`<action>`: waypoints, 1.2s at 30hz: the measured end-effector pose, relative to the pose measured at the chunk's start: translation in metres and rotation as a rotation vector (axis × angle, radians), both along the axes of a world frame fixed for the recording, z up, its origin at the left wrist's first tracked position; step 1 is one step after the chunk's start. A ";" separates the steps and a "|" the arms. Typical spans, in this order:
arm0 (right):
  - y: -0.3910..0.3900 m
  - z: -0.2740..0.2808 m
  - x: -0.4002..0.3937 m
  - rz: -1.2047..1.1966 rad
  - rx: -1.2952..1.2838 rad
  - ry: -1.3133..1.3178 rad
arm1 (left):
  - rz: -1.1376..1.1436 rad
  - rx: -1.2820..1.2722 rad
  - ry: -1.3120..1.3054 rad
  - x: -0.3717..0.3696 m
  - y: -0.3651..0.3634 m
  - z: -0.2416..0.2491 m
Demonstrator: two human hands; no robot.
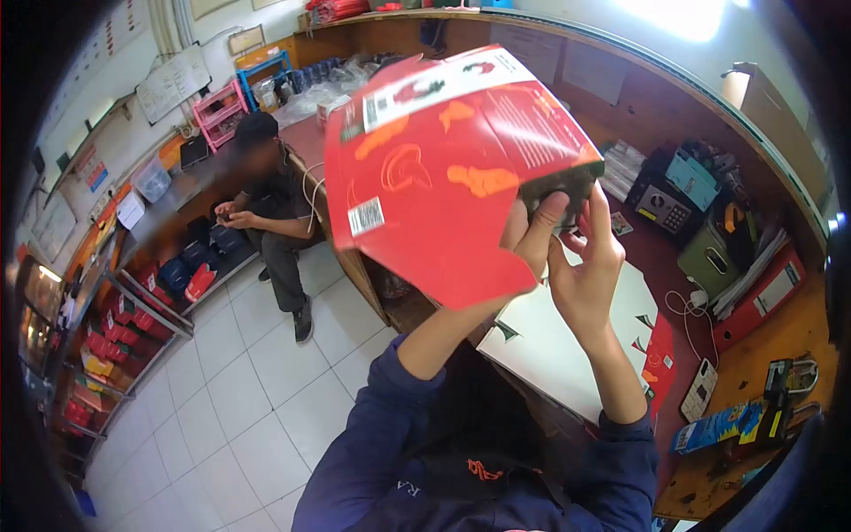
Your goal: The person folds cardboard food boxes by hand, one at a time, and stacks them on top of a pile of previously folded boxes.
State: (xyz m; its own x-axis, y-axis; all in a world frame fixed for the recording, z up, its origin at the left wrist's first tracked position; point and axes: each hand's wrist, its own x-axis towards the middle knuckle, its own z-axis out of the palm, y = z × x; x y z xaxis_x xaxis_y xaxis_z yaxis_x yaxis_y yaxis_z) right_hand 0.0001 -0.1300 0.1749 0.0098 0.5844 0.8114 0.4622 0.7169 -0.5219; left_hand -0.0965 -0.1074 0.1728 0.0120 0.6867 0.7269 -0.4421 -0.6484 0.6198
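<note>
A large red cardboard piece (pixel 425 186) with orange prints, a white strip and barcodes is raised in front of me, partly folded. My left hand (pixel 527 235) grips its lower right part, with the thumb showing and the other fingers mostly behind the card. Close beside it, my right hand (pixel 589 266) pinches the right end, near a dark folded section (pixel 560 191). Beneath my hands, white flat sheets (pixel 567 346) with small dark green marks lie on the dark red tabletop.
A seated person (pixel 275 195) is at the left beside a bench. At the right are a safe (pixel 660 208), a red binder (pixel 771 288), a phone (pixel 699 390), a cable and a blue box (pixel 722 427). Shelves with red items (pixel 111 341) stand far left.
</note>
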 end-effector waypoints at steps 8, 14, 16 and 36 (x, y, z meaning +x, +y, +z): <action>0.098 -0.060 -0.013 0.335 -0.273 -0.483 | 0.840 0.119 0.984 -0.074 0.031 0.030; 0.136 -0.109 -0.029 0.123 -0.164 -0.819 | 0.658 0.283 1.306 -0.061 0.102 -0.012; 0.133 -0.108 -0.029 0.038 -0.307 -0.872 | 0.646 0.173 1.415 -0.065 0.119 -0.013; 0.170 -0.120 -0.006 0.130 0.287 -0.671 | 0.738 0.143 1.410 -0.076 0.118 -0.064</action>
